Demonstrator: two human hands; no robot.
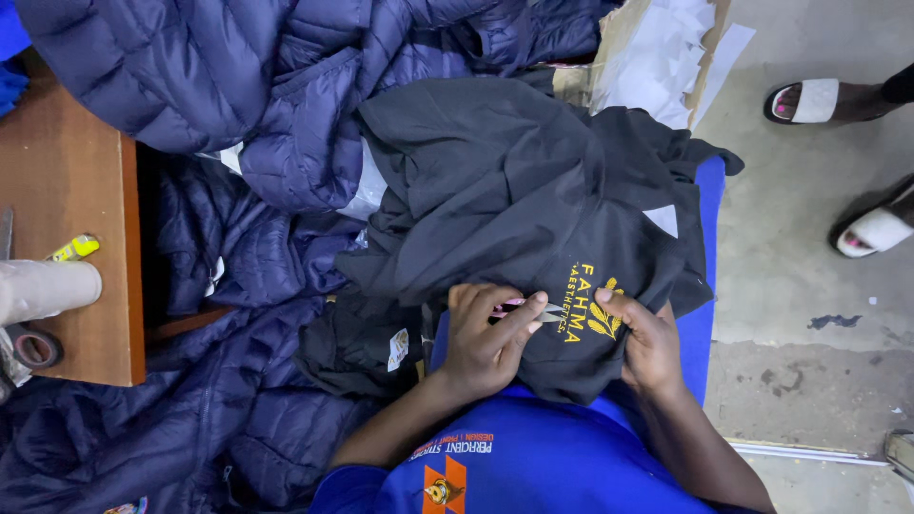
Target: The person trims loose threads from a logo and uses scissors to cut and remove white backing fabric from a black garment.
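A black garment (pixel 495 181) with yellow embroidery (pixel 592 306) lies over my lap. My left hand (pixel 484 341) holds small thread snips with a pink handle (pixel 535 310), the blades right beside the embroidery. My right hand (pixel 647 343) pinches the black cloth just right of the embroidery, thumb on top. My blue shirt (pixel 533 466) fills the bottom of the view.
Navy quilted jackets (pixel 257 105) pile up at the left and top. A wooden table (pixel 67 190) at the left carries a tape roll (pixel 36 348), a yellow cutter (pixel 74 248) and a pale cone (pixel 43 289). A cardboard box of white paper (pixel 657 52) sits at the top. Another person's sandalled feet (pixel 809 101) stand on the concrete floor at the right.
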